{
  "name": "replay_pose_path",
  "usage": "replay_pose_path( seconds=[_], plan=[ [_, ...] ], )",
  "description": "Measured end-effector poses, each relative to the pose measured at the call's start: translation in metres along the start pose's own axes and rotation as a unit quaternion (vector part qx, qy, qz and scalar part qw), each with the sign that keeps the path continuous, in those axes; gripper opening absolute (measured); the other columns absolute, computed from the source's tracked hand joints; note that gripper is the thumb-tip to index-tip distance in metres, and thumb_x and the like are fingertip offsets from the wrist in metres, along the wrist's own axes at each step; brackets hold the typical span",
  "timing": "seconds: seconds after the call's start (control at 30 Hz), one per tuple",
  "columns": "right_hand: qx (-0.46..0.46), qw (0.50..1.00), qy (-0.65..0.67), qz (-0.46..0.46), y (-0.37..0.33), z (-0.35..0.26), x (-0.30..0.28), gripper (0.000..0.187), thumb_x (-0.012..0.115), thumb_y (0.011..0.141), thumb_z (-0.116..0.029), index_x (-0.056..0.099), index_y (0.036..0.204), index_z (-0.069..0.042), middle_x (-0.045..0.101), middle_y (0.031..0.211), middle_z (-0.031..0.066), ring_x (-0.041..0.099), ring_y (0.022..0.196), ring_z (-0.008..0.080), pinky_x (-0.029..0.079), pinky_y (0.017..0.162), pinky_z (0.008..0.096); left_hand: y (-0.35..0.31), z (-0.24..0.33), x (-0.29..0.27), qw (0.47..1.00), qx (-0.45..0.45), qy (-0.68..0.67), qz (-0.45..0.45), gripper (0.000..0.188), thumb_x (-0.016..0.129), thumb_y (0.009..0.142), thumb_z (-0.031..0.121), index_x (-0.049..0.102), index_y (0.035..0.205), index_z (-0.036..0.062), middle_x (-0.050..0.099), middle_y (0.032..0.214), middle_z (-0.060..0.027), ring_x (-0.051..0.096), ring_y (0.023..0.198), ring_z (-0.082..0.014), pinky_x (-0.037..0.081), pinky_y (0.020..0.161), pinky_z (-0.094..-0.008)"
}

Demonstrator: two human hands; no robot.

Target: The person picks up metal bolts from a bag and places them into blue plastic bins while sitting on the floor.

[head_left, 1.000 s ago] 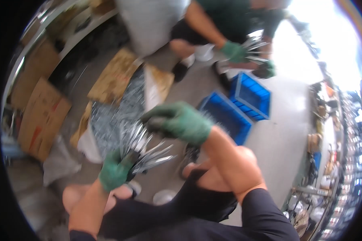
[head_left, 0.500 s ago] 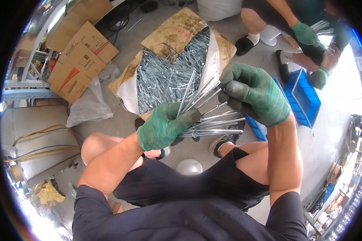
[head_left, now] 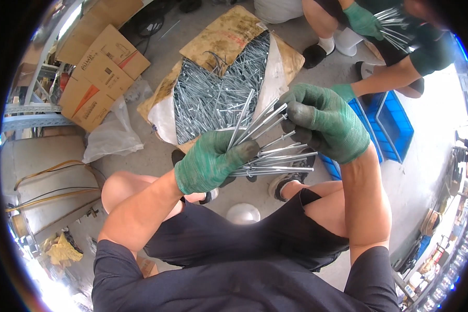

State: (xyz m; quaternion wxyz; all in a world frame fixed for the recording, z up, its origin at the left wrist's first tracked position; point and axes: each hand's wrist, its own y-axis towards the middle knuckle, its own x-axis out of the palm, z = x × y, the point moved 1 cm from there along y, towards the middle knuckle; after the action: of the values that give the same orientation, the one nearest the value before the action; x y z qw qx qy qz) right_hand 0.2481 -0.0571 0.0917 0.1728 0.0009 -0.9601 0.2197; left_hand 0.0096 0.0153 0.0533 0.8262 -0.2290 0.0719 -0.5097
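My left hand, in a green glove, grips a fanned bundle of long silver metal rods at its lower end. My right hand, also gloved in green, closes its fingers over the upper tips of the same rods. Beyond my hands a large heap of the same rods lies on white sheeting over brown cardboard on the floor. I am crouched, with my knees below the bundle.
A blue plastic crate stands to the right. Another person crouches at the top right, green-gloved hands holding rods. Cardboard boxes and a plastic bag lie to the left. A white round object sits between my legs.
My view has tilted down and toward the heap. Both hands came together on the bundle, and my right hand now closes over the rod tips; the rods fan out wider.
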Motion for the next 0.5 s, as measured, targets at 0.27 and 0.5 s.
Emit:
replay_pose_path(
  seconds=[0.27, 0.5],
  plan=[
    [-0.085, 0.996, 0.006, -0.009, -0.002, -0.003, -0.006, 0.030, 0.072, 0.095, -0.021, 0.067, 0.114, 0.002, 0.063, 0.088, 0.0024, 0.053, 0.068, 0.0060, 0.040, 0.057, 0.0176, -0.003, 0.012, 0.008, 0.999, -0.001, -0.035, -0.018, 0.038, 0.059, 0.104, 0.037, 0.069, 0.105, 0.0009, 0.069, 0.082, -0.0021, 0.059, 0.070, -0.0072, 0.047, 0.061, -0.0253],
    [-0.089, 0.995, -0.014, -0.054, 0.002, -0.003, -0.005, 0.029, 0.075, 0.093, -0.021, 0.068, 0.113, -0.001, 0.065, 0.092, 0.0017, 0.061, 0.082, 0.0089, 0.052, 0.072, 0.0226, -0.005, 0.009, 0.002, 1.000, 0.015, 0.004, -0.002, 0.041, 0.058, 0.103, 0.039, 0.069, 0.104, -0.0001, 0.069, 0.076, -0.0051, 0.058, 0.060, -0.0092, 0.045, 0.053, -0.0271]
  ],
)
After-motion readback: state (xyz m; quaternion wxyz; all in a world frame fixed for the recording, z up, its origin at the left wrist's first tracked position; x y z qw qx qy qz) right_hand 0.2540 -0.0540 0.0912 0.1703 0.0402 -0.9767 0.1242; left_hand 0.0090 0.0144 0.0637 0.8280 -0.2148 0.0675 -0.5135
